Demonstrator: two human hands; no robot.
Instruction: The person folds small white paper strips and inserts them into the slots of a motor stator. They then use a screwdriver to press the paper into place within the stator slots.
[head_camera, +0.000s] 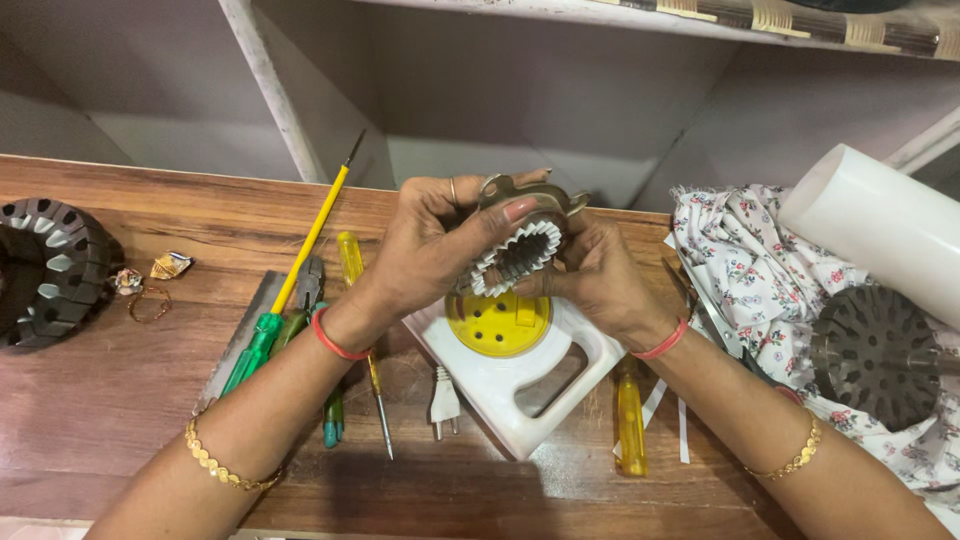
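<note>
Head view, looking down on a wooden tabletop (120, 400). Counts: one small toothed metal stator ring (518, 252) held in the air above the middle of the tabletop, both hands on it. One white extension reel with a yellow hub (505, 355) lies on the tabletop right under the hands, its plug (443, 403) beside it toward the near edge. Screwdrivers: one long yellow-shafted one with a green handle (290, 275), one with a clear yellow handle (352, 262) partly under the left forearm, one yellow-handled one (630, 420) near the near edge, under the right forearm. One grey flat blade (240, 340) under the green handle; pliers-like tool there too, count unclear. One large dark stator core (45, 270) at the left edge, small crumpled scraps (168, 265) next to it. One floral cloth (770, 290) at the right edge, carrying one dark slotted rotor disc (868, 350); one white tube (880, 225) at the far right corner.

Left hand (435, 250): palm turned inward, fingers curled over the top of the ring, thumb pressed on its toothed face, closed tight on it. Right hand (600, 275): cupped under and behind the ring, fingers wrapped round its rim, clamped on it. Both wrists bent inward, forearms coming up from the near edge
</note>
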